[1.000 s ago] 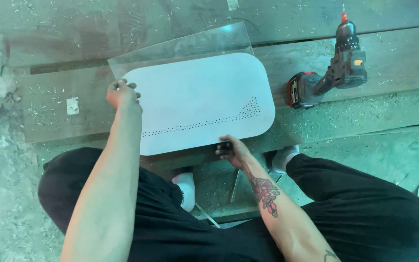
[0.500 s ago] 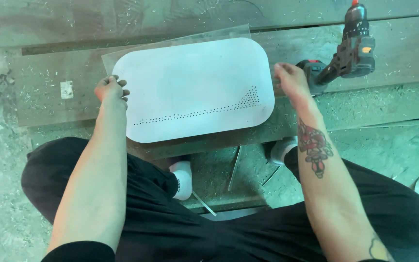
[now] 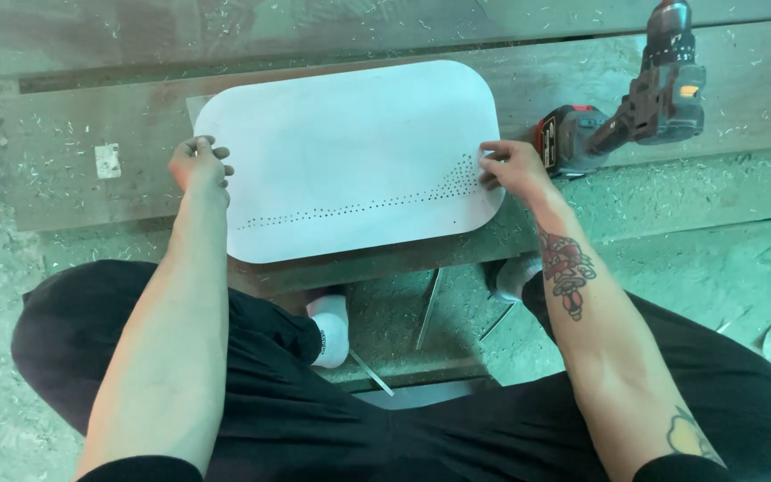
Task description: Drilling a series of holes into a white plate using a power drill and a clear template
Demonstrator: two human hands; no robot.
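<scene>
Dusty wooden planks, shavings-strewn concrete floor

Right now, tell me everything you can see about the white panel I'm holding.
The white panel is a flat, thin sheet with rounded corners, matte and plastic-looking. A curving line of small drilled holes runs across its lower half, widening into a dense cluster near the right edge. It lies flat on a dusty workbench strewn with shavings, its near edge close to the bench's front. The left hand grips its left edge; the right hand pinches its right edge beside the holes. Nothing lies on top.
</scene>
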